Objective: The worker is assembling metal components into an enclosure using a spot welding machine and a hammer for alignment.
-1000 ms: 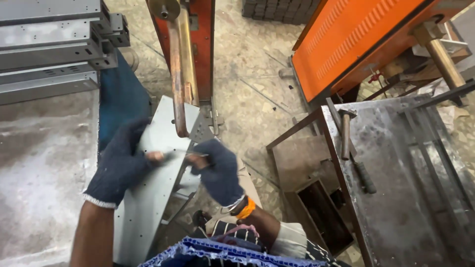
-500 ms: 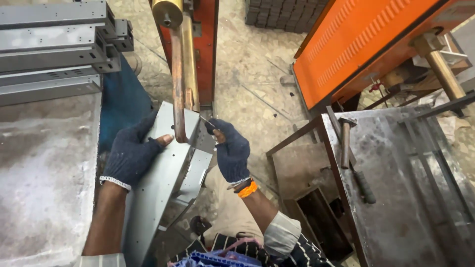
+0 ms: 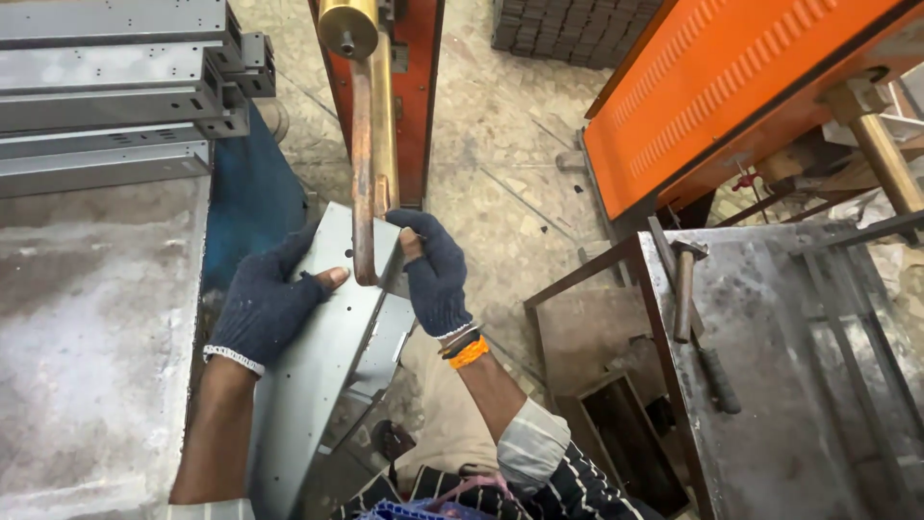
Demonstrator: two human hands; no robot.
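- Grey sheet-metal panel (image 3: 318, 385): we see a long, flat, folded piece with small punched holes, tilted, its top end up under the copper welding arm (image 3: 364, 173) and its lower end running down towards our lap.
- Beneath it sits a second folded grey bracket (image 3: 380, 342), lying against the panel's right edge.
- Our left hand (image 3: 265, 308), in a dark knit glove with a bare fingertip showing, lies flat on the panel's left side, fingers spread and pressing it.
- Our right hand (image 3: 435, 274), gloved too, with an orange band at the wrist, pinches the panel's upper right edge just beside the copper arm.
- Stacked grey channels (image 3: 106, 87) lie well apart at upper left; a hammer (image 3: 685, 289) rests on the steel table (image 3: 799, 404) to our right.
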